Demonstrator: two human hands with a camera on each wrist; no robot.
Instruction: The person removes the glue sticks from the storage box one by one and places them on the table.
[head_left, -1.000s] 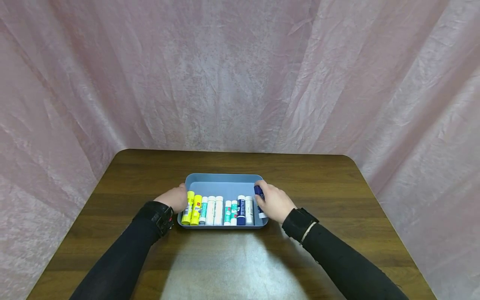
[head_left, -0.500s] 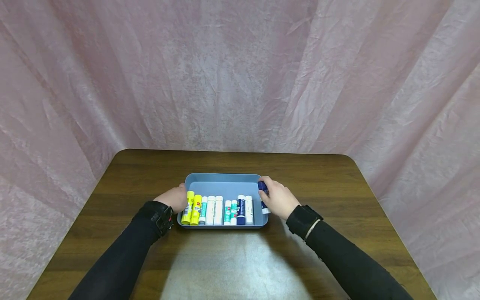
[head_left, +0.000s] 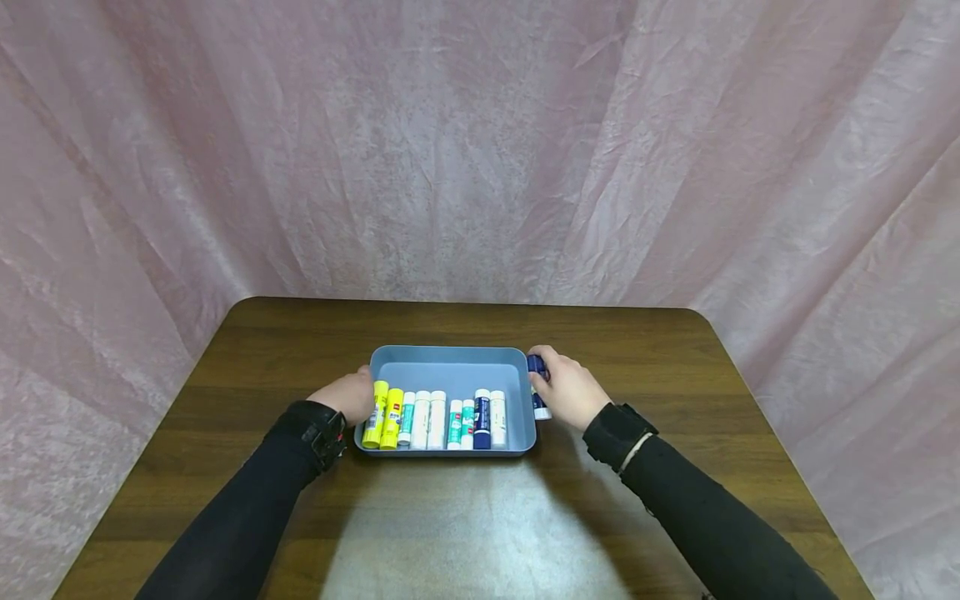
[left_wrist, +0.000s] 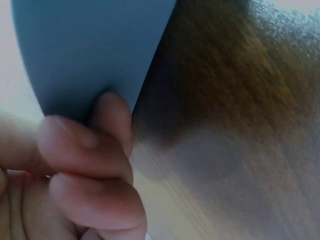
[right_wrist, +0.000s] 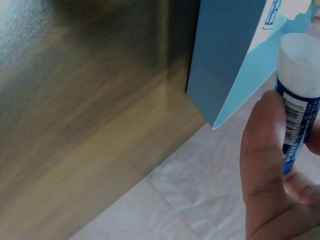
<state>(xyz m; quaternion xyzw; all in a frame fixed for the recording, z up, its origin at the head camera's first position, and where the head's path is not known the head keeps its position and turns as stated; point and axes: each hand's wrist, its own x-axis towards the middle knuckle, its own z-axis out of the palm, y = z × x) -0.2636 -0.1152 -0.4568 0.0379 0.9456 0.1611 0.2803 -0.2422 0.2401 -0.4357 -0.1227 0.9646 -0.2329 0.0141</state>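
At the left side of a blue-grey tray [head_left: 450, 357], my left hand [head_left: 348, 397] grips the wall. Its fingers curl against the outer side [left_wrist: 85, 55] in the left wrist view. My right hand [head_left: 573, 393] holds a dark blue glue stick [right_wrist: 296, 120] with a white end, just beyond the tray's right wall. The thumb lies along its barcode label. Inside the tray, several glue sticks lie in a row along the near side: yellow ones [head_left: 392, 421] at the left, white ones [head_left: 437, 423], small teal-and-white ones [head_left: 455, 427], a dark blue one [head_left: 482, 421].
The tray sits on a brown wooden table [head_left: 637, 350] with rounded far corners. Behind the table hangs a pink curtain [head_left: 480, 150]. A gap separates the white and small teal sticks inside the tray.
My right hand has lifted the dark blue glue stick from the tray's right end and carried it rightward past the wall. The left hand has stayed in place.
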